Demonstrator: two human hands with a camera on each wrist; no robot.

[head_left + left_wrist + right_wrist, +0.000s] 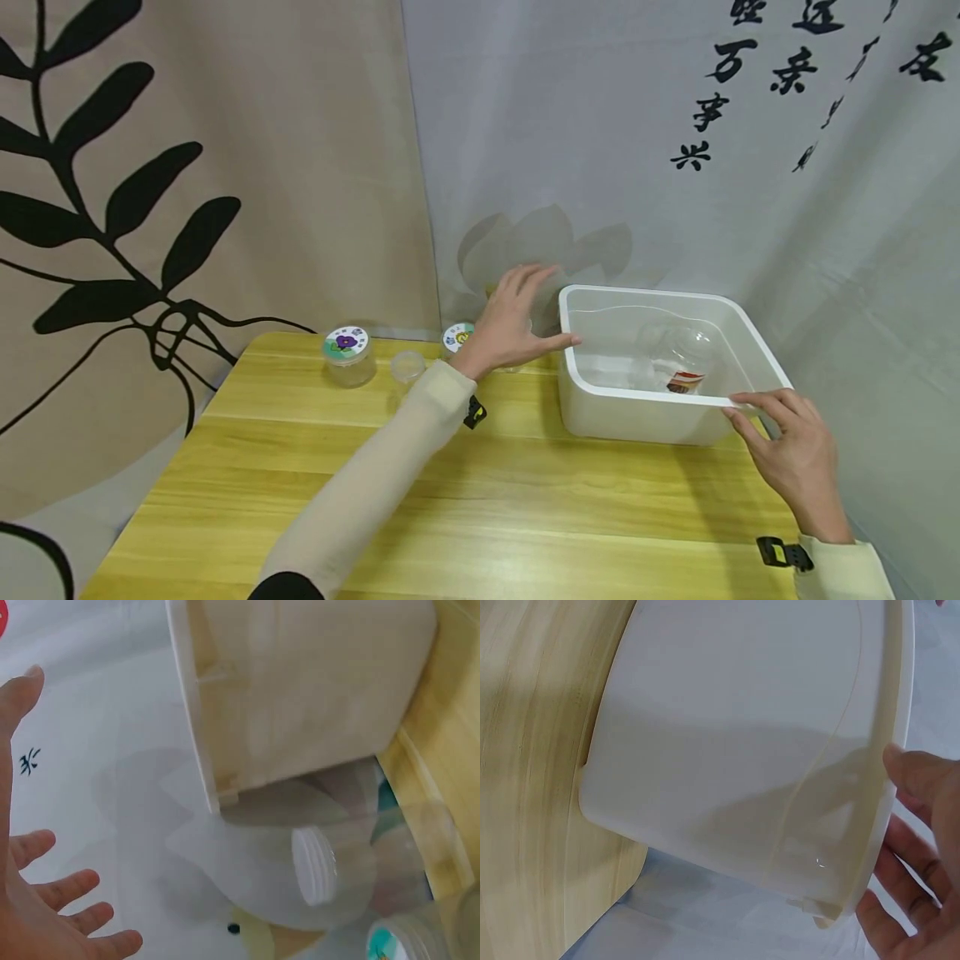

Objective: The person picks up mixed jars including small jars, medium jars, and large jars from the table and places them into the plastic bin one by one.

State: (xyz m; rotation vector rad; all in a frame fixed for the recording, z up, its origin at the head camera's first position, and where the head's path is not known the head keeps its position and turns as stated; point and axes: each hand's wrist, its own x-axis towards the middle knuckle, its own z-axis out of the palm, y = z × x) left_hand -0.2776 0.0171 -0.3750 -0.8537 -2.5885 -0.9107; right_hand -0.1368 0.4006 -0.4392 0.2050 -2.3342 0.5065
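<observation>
A white bin [637,417] stands on the surface [450,517], a clear jar [684,358] inside it. The right hand [795,450] pinches the bin's near right rim; the left hand [508,325], fingers spread, is by its left side. Farther left stand a flower-lidded jar [349,360], a small container [407,367] and another lidded jar [456,337].

Kind of place: a table corner screened by cloth, homelike in its furnishing; whether it lies in a home or a booth cannot be told.
Leaf cloth: a beige drape [322,167] printed with a large dark branch [127,196] forms the left side.
Lettered cloth: a pale grey drape [555,125] bearing black Chinese characters [729,60] forms the right, meeting the other behind the table.
Tabletop: yellowish wood-grain table [540,517], backed against the drapes.
Household wares: a white tub [637,418] and a clear jar [349,358] with a flower-printed lid.
</observation>
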